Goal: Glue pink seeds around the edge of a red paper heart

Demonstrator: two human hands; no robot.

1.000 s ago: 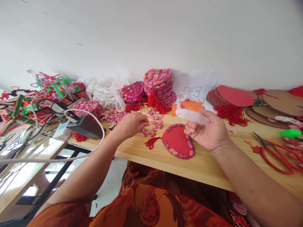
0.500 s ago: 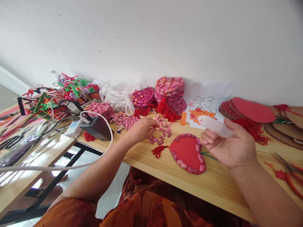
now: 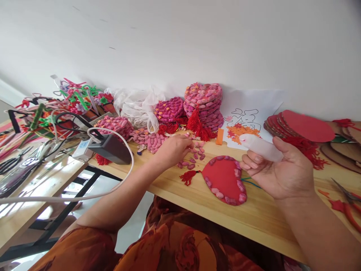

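In my right hand (image 3: 295, 175) is a whitish squeeze bottle (image 3: 262, 146), probably glue, tilted with its tip pointing left. My left hand (image 3: 175, 150) reaches down over loose pink peanut shells (image 3: 199, 150), its fingers bent and drawn together. Whatever lies between those fingertips is hidden. Between both hands a red heart-shaped card (image 3: 222, 177) lies flat on the table. Pink and purple shells line much of its edge. A red tassel (image 3: 188, 177) hangs off its left tip, and blue-green cord shows on its right.
Stacked shell-covered pieces (image 3: 204, 94) stand against the wall. Orange paper cutouts (image 3: 244, 130) rest on a white sheet (image 3: 265, 99). Red cards (image 3: 306, 126) and scissors (image 3: 349, 201) are at right. On the left, a white cable (image 3: 132, 154) loops from a dark power block (image 3: 113, 148) near pipe-cleaner crafts (image 3: 80, 98).
My left hand has moved slightly right among the loose shells, its fingers more drawn together. The view has shifted a little; my right hand still holds the bottle above the heart's right side.
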